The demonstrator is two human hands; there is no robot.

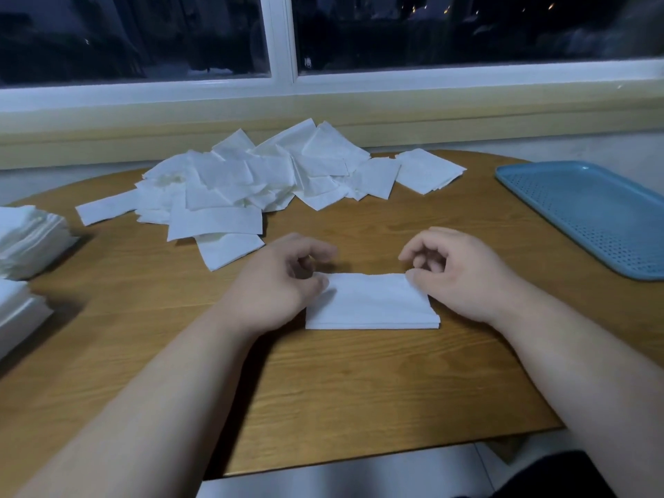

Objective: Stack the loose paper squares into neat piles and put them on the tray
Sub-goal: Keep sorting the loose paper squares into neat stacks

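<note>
A small neat pile of white paper squares (372, 305) lies on the wooden table (359, 389) in front of me. My left hand (276, 285) sits at the pile's left edge with curled fingers, its thumb touching the far left corner. My right hand (456, 278) is at the right edge, its thumb on the far right corner and its fingers curled above the table. A big loose heap of paper squares (251, 177) spreads across the far side of the table. The blue perforated tray (589, 213) stands at the right with nothing on it.
Two thick stacks of white paper, an upper stack (25, 239) and a lower stack (18, 314), sit at the table's left edge. A window sill (323, 116) runs behind the table. The table's near edge curves round at the lower right, with floor below.
</note>
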